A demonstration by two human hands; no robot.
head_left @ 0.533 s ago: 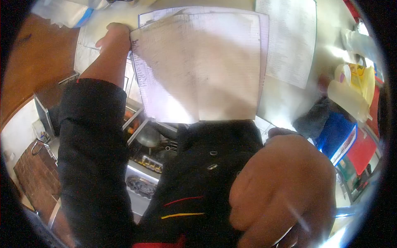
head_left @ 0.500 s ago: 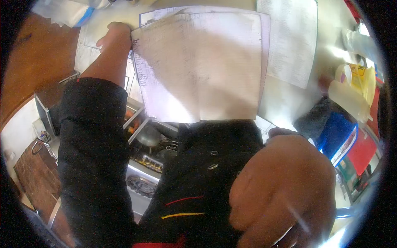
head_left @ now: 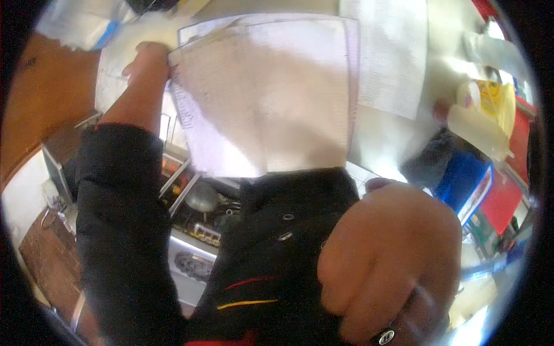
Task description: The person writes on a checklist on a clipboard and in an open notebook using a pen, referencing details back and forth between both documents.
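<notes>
An open notebook [head_left: 271,98] with faint lined writing lies at the table's near edge, partly in shadow. My left hand [head_left: 147,62] rests beside its left edge, fingers loosely bent and slightly apart. Whether the thumb side presses on the pages is hidden. Close to the camera at lower right, my right hand [head_left: 392,254] is curled into a fist, its knuckles towards me. Its palm and anything inside are out of sight. A round button [head_left: 386,337] shows below that hand. Another written sheet [head_left: 386,57] lies right of the notebook.
An open drawer [head_left: 199,202] with metal items sits below the table at left. At right are a yellow-and-clear plastic container [head_left: 493,109], a blue object [head_left: 461,181] and a red surface [head_left: 499,205]. Clear plastic packaging [head_left: 81,23] lies at upper left.
The whole view has shifted slightly, so the notebook and my left hand appear further left and a little lower. My right fist has tilted a little, and the button now shows below it.
</notes>
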